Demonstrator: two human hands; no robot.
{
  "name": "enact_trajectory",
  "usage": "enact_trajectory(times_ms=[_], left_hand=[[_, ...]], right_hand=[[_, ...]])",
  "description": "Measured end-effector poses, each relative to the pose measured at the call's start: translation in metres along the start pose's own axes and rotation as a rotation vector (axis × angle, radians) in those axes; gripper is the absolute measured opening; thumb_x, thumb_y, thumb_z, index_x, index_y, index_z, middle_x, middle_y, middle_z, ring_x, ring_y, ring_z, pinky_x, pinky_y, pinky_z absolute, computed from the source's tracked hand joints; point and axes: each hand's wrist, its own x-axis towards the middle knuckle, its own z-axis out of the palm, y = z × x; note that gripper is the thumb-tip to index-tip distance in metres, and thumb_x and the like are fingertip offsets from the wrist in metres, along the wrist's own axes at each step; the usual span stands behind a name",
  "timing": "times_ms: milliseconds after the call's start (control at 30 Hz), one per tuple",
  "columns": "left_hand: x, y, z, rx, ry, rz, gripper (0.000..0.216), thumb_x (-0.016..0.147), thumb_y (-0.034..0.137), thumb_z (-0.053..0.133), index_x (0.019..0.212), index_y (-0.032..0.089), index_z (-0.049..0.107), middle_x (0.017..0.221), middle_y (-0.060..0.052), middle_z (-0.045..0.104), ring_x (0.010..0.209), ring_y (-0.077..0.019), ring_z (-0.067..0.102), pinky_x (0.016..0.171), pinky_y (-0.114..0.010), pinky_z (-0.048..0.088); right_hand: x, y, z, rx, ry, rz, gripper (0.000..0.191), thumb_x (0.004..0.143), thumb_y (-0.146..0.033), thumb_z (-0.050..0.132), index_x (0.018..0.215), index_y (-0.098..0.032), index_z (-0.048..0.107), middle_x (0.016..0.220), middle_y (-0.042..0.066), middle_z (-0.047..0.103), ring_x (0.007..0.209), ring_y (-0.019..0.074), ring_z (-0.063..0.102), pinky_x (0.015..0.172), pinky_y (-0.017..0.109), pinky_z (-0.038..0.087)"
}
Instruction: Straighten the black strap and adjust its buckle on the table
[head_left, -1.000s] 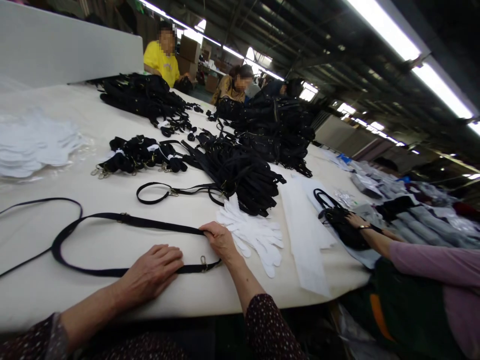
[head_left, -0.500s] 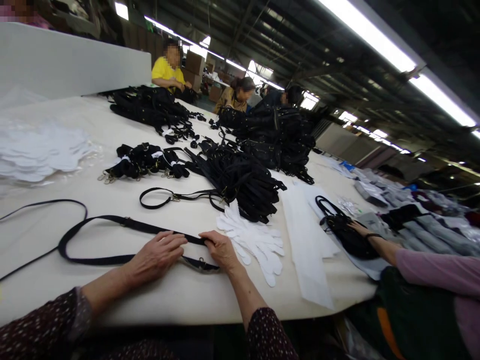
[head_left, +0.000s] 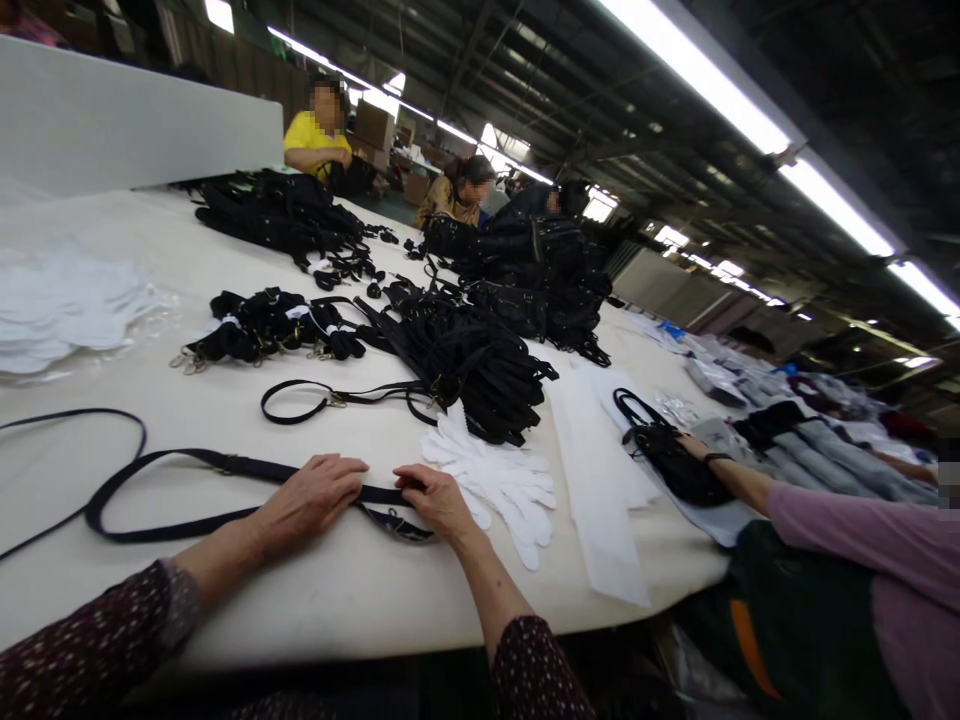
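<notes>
Head view: left hand (head_left: 313, 496), fingers together, laid over black strap (head_left: 256, 468); grip, cannot tell. Right hand (head_left: 433, 500), thumb and fingers pinching same strap, which lies looped on pale table (head_left: 315, 615). White glove-shaped pieces (head_left: 499, 486), just beyond right hand. Strap pile (head_left: 480, 372), behind these. Black bags (head_left: 544, 265), heaped, farther back.

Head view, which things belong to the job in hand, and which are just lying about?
In use:
black strap, under the left hand, pinched by the right hand
perhaps the strap pile

Apparently just lying about:
fanned white pieces
white sheets
stacked white pieces at left
</notes>
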Motion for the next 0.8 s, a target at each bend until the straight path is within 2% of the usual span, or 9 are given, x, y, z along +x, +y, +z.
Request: enact_trajectory(times_ms=[100, 200, 367, 467, 533, 700, 800], left_hand=[[0.004, -0.003, 0.0, -0.016, -0.013, -0.004, 0.017, 0.101, 0.022, 0.042, 0.094, 0.022, 0.057, 0.103, -0.004, 0.067, 0.097, -0.0198, 0.061, 0.089, -0.037, 0.046], [0.004, -0.003, 0.0, -0.017, -0.005, -0.019, 0.018, 0.101, 0.025, 0.042, 0.091, 0.022, 0.057, 0.088, -0.002, 0.063, 0.082, -0.0195, 0.058, 0.077, -0.035, 0.045], [-0.003, 0.002, 0.002, -0.008, 0.033, -0.046, 0.018, 0.101, 0.024, 0.041, 0.099, 0.022, 0.059, 0.097, -0.004, 0.065, 0.089, -0.0198, 0.06, 0.081, -0.035, 0.047], [-0.004, 0.004, 0.005, 0.025, 0.055, -0.061, 0.024, 0.1, 0.02, 0.044, 0.121, 0.023, 0.055, 0.119, -0.007, 0.066, 0.102, -0.0208, 0.061, 0.088, -0.036, 0.048], [-0.004, 0.003, 0.006, 0.049, 0.061, -0.066, 0.031, 0.099, 0.019, 0.046, 0.129, 0.023, 0.052, 0.126, -0.008, 0.065, 0.106, -0.0217, 0.061, 0.09, -0.037, 0.048], [-0.007, 0.006, 0.003, 0.053, 0.026, -0.055, 0.02, 0.098, 0.02, 0.051, 0.114, 0.025, 0.061, 0.112, -0.004, 0.068, 0.099, -0.0222, 0.061, 0.086, -0.038, 0.047], [-0.011, 0.007, 0.002, 0.035, 0.002, -0.05, 0.017, 0.1, 0.022, 0.047, 0.102, 0.024, 0.064, 0.101, -0.003, 0.067, 0.09, -0.0211, 0.06, 0.08, -0.037, 0.046]], right_hand=[[-0.001, -0.004, -0.001, -0.05, -0.013, -0.01, 0.04, 0.081, -0.01, 0.057, 0.115, -0.026, 0.07, 0.101, 0.0, 0.076, 0.096, 0.015, 0.07, 0.094, 0.029, 0.052], [-0.004, -0.011, 0.001, -0.132, -0.025, -0.03, 0.032, 0.083, -0.014, 0.06, 0.11, -0.026, 0.072, 0.105, 0.002, 0.075, 0.101, 0.0179, 0.067, 0.096, 0.032, 0.05], [-0.007, -0.021, 0.008, -0.499, -0.056, -0.037, 0.025, 0.086, -0.019, 0.063, 0.106, -0.03, 0.072, 0.102, 0.002, 0.073, 0.095, 0.0202, 0.065, 0.084, 0.032, 0.048], [-0.004, -0.023, 0.009, -0.567, -0.028, -0.072, 0.025, 0.085, -0.014, 0.062, 0.101, -0.03, 0.072, 0.095, 0.002, 0.072, 0.089, 0.0207, 0.063, 0.079, 0.032, 0.046], [-0.004, -0.024, 0.008, -0.564, -0.014, -0.15, 0.025, 0.085, -0.011, 0.06, 0.098, -0.028, 0.072, 0.092, 0.002, 0.071, 0.087, 0.0203, 0.062, 0.078, 0.032, 0.044], [-0.017, -0.031, 0.009, -0.561, -0.055, -0.385, 0.024, 0.089, -0.01, 0.054, 0.098, -0.025, 0.071, 0.09, 0.004, 0.071, 0.085, 0.0187, 0.061, 0.077, 0.032, 0.042], [-0.022, -0.035, 0.007, -0.508, -0.067, -0.363, 0.022, 0.091, -0.014, 0.054, 0.099, -0.025, 0.071, 0.091, 0.004, 0.072, 0.086, 0.0186, 0.062, 0.079, 0.032, 0.045]])
